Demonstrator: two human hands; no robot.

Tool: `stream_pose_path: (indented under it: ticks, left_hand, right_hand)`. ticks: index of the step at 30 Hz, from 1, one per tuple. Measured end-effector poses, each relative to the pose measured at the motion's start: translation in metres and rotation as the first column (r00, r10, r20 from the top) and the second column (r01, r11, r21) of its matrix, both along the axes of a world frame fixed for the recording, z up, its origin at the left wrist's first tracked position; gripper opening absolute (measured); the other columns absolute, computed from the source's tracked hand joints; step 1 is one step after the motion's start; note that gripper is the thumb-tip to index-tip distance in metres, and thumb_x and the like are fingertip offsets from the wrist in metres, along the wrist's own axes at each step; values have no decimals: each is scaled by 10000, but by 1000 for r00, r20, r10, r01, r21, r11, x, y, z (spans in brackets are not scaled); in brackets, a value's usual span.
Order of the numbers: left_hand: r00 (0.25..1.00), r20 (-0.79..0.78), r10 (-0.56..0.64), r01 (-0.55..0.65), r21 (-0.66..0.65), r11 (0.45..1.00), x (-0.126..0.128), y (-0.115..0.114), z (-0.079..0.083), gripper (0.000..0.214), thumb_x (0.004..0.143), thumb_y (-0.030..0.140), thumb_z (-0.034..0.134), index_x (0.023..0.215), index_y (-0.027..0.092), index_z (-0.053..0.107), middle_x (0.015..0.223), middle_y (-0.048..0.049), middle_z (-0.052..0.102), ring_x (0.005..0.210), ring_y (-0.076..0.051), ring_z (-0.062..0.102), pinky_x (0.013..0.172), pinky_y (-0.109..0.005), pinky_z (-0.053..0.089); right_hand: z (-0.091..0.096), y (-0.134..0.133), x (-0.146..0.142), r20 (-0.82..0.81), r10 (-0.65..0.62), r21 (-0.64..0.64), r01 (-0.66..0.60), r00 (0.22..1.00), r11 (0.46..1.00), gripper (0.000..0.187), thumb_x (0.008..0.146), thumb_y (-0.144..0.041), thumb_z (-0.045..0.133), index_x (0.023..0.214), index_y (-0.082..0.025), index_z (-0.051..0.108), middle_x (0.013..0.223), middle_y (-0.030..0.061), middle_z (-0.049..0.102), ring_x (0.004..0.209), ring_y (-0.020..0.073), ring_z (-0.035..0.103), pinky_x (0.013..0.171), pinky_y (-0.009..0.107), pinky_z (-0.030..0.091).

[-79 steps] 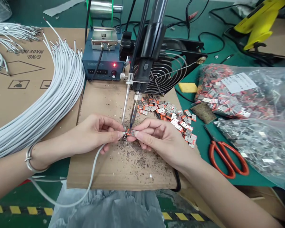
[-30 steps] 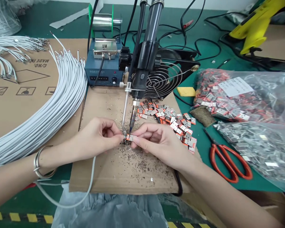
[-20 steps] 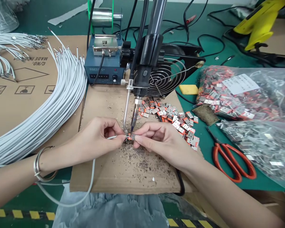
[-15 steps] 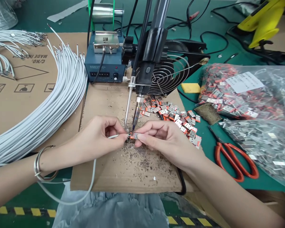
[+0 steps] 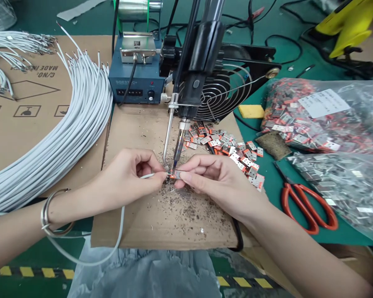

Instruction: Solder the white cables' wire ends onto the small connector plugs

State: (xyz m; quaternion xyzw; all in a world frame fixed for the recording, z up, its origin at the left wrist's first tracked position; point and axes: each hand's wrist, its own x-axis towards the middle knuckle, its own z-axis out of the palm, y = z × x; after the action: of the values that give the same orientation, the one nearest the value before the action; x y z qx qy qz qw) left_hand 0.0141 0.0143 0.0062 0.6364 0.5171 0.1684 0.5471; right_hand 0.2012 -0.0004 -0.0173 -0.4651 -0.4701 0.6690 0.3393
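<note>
My left hand (image 5: 124, 180) pinches the end of a white cable (image 5: 116, 240) that loops down off the cardboard pad. My right hand (image 5: 214, 182) pinches a small orange-and-metal connector (image 5: 175, 174). Cable end and connector meet under the tip of the fixed soldering iron (image 5: 178, 147), beside the bent solder feed tube (image 5: 167, 140). Both hands rest on the cardboard pad (image 5: 161, 215), which is strewn with dark solder debris.
A loose pile of orange connectors (image 5: 230, 149) lies right of the iron. Further right are bags of connectors (image 5: 301, 116) and metal shells (image 5: 338, 186), and red scissors (image 5: 307, 207). A bundle of white cables (image 5: 68, 128) curves at left. The blue solder station (image 5: 133, 78) and fan (image 5: 220, 93) stand behind.
The cable end has slipped a little further out of my left fingers toward the connector; both hands have held almost still under the iron tip. The station's red light has gone off.
</note>
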Motion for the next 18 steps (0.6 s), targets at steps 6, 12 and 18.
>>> stream_pose_path:
  ticks: [6, 12, 18]
  left_hand:
    - [1000, -9, 6, -6, 10, 1000, 0, -1, 2, 94, 713, 190, 594, 626, 157, 582, 441, 70, 446, 404, -60, 387, 393, -173, 293]
    - [1000, 24, 12, -12, 3, 1000, 1, 0, 2, 126, 708, 172, 595, 586, 158, 564, 431, 78, 435, 396, -49, 376, 388, -163, 286]
    - [1000, 7, 7, -7, -22, 1000, 1, 1, -1, 82, 690, 136, 583, 611, 156, 570, 430, 83, 443, 394, -50, 373, 381, -161, 276]
  right_hand:
    - [-1, -1, 0, -35, -1, -14, 0, 999, 1000, 110, 709, -260, 723, 728, -174, 658, 624, 20, 710, 561, 128, 643, 506, 224, 477]
    - [-1, -1, 1, -46, 2, -23, -3, 999, 1000, 99, 709, -251, 721, 734, -177, 661, 633, 18, 714, 584, 131, 656, 530, 222, 485]
    - [1, 0, -1, 17, -2, 10, 2, 1000, 1000, 83, 709, -235, 711, 724, -174, 658, 663, 27, 715, 609, 134, 657, 560, 232, 497]
